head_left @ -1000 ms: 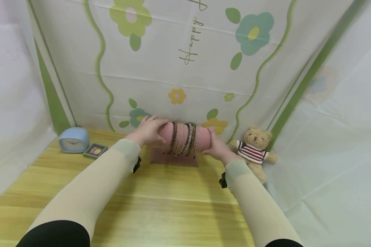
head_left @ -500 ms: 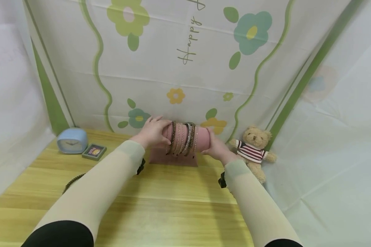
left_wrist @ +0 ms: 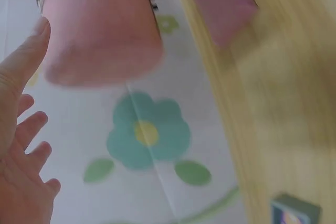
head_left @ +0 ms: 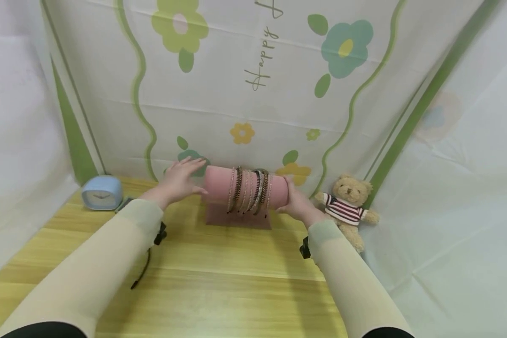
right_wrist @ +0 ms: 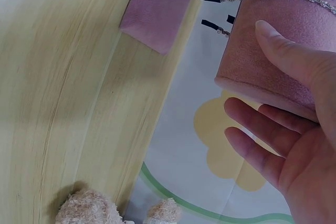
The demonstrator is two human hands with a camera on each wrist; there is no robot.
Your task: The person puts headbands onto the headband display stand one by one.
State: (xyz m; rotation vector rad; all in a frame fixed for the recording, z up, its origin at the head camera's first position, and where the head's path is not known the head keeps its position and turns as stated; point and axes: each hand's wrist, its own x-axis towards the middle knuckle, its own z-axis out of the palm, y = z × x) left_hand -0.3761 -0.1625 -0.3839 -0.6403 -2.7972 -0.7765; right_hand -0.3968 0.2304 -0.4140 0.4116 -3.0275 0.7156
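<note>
A pink velvet headband stand (head_left: 218, 183), a horizontal roll on a flat base, stands at the back of the table. Several headbands (head_left: 249, 188), some dark and beaded, some sparkling, sit round its middle, with black tips hanging down. Fingers spread, my left hand (head_left: 175, 182) is off to the left of the roll's bare end, holding nothing; its thumb points towards the roll in the left wrist view. At the other end, my right hand (head_left: 297, 199) holds the roll, thumb on the velvet and fingers beyond the end. A dark headband (head_left: 142, 271) lies on the table, partly hidden by the left sleeve.
A blue clock (head_left: 102, 192) stands at the left, beside a small grey framed box (head_left: 123, 204) mostly hidden by the left arm. The teddy bear (head_left: 348, 202) in a striped top leans on the right. A white flowered cloth (head_left: 219, 94) rises directly behind the stand.
My left hand first moved right over the roll's left end, and the outermost headband shifted slightly right. Then the hand came away to the left. My right hand has kept its place.
</note>
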